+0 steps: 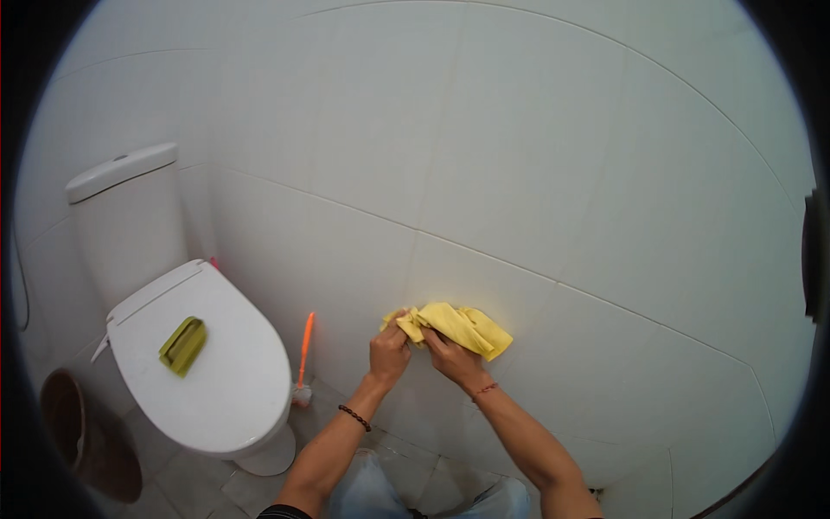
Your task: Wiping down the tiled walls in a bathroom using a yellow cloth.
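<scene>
Both my hands grip a bunched yellow cloth (pixel 463 327) in front of the white tiled wall (pixel 519 181). My left hand (pixel 389 353) has its fingers closed around the cloth's left end. Just to the right, my right hand (pixel 457 357) clutches the middle of it, and folds of fabric hang over past the knuckles. Some of my fingers are hidden by the cloth. Whether the fabric touches the wall, I cannot tell.
On the left stands a white toilet (pixel 240 363) with its lid down. A green scrub brush (pixel 183 347) lies on the lid. Between toilet and wall, an orange-handled toilet brush (pixel 306 350) leans upright. A brown bin (pixel 107 447) sits on the grey tiled floor (pixel 188 473).
</scene>
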### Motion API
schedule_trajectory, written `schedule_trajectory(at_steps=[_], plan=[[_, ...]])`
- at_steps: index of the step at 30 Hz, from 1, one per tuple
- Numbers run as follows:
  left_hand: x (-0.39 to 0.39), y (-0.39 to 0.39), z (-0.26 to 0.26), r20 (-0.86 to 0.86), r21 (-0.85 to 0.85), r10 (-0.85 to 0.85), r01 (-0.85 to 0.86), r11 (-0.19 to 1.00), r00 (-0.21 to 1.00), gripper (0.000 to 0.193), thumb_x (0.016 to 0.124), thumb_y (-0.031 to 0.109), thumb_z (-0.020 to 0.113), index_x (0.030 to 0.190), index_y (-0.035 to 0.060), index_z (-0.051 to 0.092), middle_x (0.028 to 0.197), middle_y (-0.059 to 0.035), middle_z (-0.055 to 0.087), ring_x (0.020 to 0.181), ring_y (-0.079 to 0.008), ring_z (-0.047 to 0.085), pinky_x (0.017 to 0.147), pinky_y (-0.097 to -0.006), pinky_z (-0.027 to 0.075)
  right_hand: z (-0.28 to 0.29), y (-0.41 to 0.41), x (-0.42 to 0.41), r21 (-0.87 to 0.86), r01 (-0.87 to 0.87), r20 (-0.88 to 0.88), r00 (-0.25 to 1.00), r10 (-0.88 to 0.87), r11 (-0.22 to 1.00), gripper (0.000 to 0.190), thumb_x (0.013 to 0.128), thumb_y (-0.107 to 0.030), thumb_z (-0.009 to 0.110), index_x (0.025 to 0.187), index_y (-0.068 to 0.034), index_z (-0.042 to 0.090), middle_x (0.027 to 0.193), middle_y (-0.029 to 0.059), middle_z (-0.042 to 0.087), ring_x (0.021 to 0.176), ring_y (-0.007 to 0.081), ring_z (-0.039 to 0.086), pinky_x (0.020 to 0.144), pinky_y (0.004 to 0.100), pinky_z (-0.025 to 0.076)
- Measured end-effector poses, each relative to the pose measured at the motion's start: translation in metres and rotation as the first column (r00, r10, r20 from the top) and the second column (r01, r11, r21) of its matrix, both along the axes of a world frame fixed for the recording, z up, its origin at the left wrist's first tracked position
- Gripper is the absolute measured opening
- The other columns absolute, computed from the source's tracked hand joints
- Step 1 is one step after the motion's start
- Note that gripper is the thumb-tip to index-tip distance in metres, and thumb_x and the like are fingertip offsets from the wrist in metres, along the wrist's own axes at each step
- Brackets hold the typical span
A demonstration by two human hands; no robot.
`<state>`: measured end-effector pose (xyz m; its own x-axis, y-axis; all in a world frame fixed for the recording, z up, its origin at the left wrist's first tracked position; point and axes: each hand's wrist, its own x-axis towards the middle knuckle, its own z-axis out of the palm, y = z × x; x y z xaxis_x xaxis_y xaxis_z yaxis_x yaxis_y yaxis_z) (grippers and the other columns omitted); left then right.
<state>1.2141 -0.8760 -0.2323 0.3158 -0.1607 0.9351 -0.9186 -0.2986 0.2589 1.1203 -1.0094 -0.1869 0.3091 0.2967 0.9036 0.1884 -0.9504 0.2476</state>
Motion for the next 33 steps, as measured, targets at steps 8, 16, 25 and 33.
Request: schedule_trajectory(at_steps=[8, 16, 25, 33], plan=[[0.023, 0.053, 0.152, 0.144, -0.286, -0.002, 0.043, 0.957, 0.990, 0.051, 0.078, -0.014, 0.047, 0.124, 0.0041, 0.059, 0.128, -0.0156, 0.057, 0.105, -0.0377, 0.061, 0.080, -0.0415, 0.054, 0.196, 0.031, 0.023, -0.215, -0.252, -0.166, 0.961, 0.219, 0.944, 0.072, 0.079, -0.005, 0.066, 0.146, -0.014, 0.041, 0.138, 0.0183, 0.051, 0.130, 0.0350, 0.046, 0.111, 0.0422, 0.036], [0.093, 0.077, 0.279, 0.029, -0.195, 0.209, -0.200, 0.960, 0.977, 0.058, 0.094, 0.019, 0.054, 0.148, 0.0084, 0.034, 0.155, -0.0185, 0.029, 0.142, -0.0415, 0.027, 0.113, -0.0470, 0.029, 0.314, 0.061, 0.098, -0.167, 0.024, 0.024, 1.000, -0.020, 0.986, 0.081, 0.076, -0.019, 0.071, 0.148, -0.028, 0.036, 0.144, 0.0167, 0.042, 0.131, 0.0388, 0.042, 0.107, 0.0446, 0.040], [0.154, 0.011, 0.229, 0.204, -0.488, 0.424, -0.284, 0.825, 0.882, 0.042, 0.091, -0.002, 0.045, 0.134, -0.0006, 0.049, 0.136, -0.0287, 0.048, 0.118, -0.0431, 0.053, 0.101, -0.0456, 0.045, 0.264, 0.055, 0.164, -0.134, -0.184, 0.152, 0.967, 0.204, 0.974, 0.046, 0.084, -0.002, 0.056, 0.128, -0.013, 0.061, 0.133, 0.0154, 0.054, 0.113, 0.0332, 0.057, 0.090, 0.0397, 0.051], [0.112, 0.023, 0.041, -0.096, -0.226, 0.208, -0.225, 0.948, 0.973, 0.024, 0.089, -0.005, 0.047, 0.111, -0.0031, 0.058, 0.127, -0.0311, 0.053, 0.102, -0.0470, 0.059, 0.080, -0.0476, 0.053, 0.119, 0.063, 0.128, 0.619, -0.415, -0.250, 0.701, 0.668, 0.667, 0.029, 0.095, -0.026, 0.055, 0.114, -0.008, 0.066, 0.109, 0.0103, 0.067, 0.101, 0.0268, 0.061, 0.088, 0.0384, 0.048]])
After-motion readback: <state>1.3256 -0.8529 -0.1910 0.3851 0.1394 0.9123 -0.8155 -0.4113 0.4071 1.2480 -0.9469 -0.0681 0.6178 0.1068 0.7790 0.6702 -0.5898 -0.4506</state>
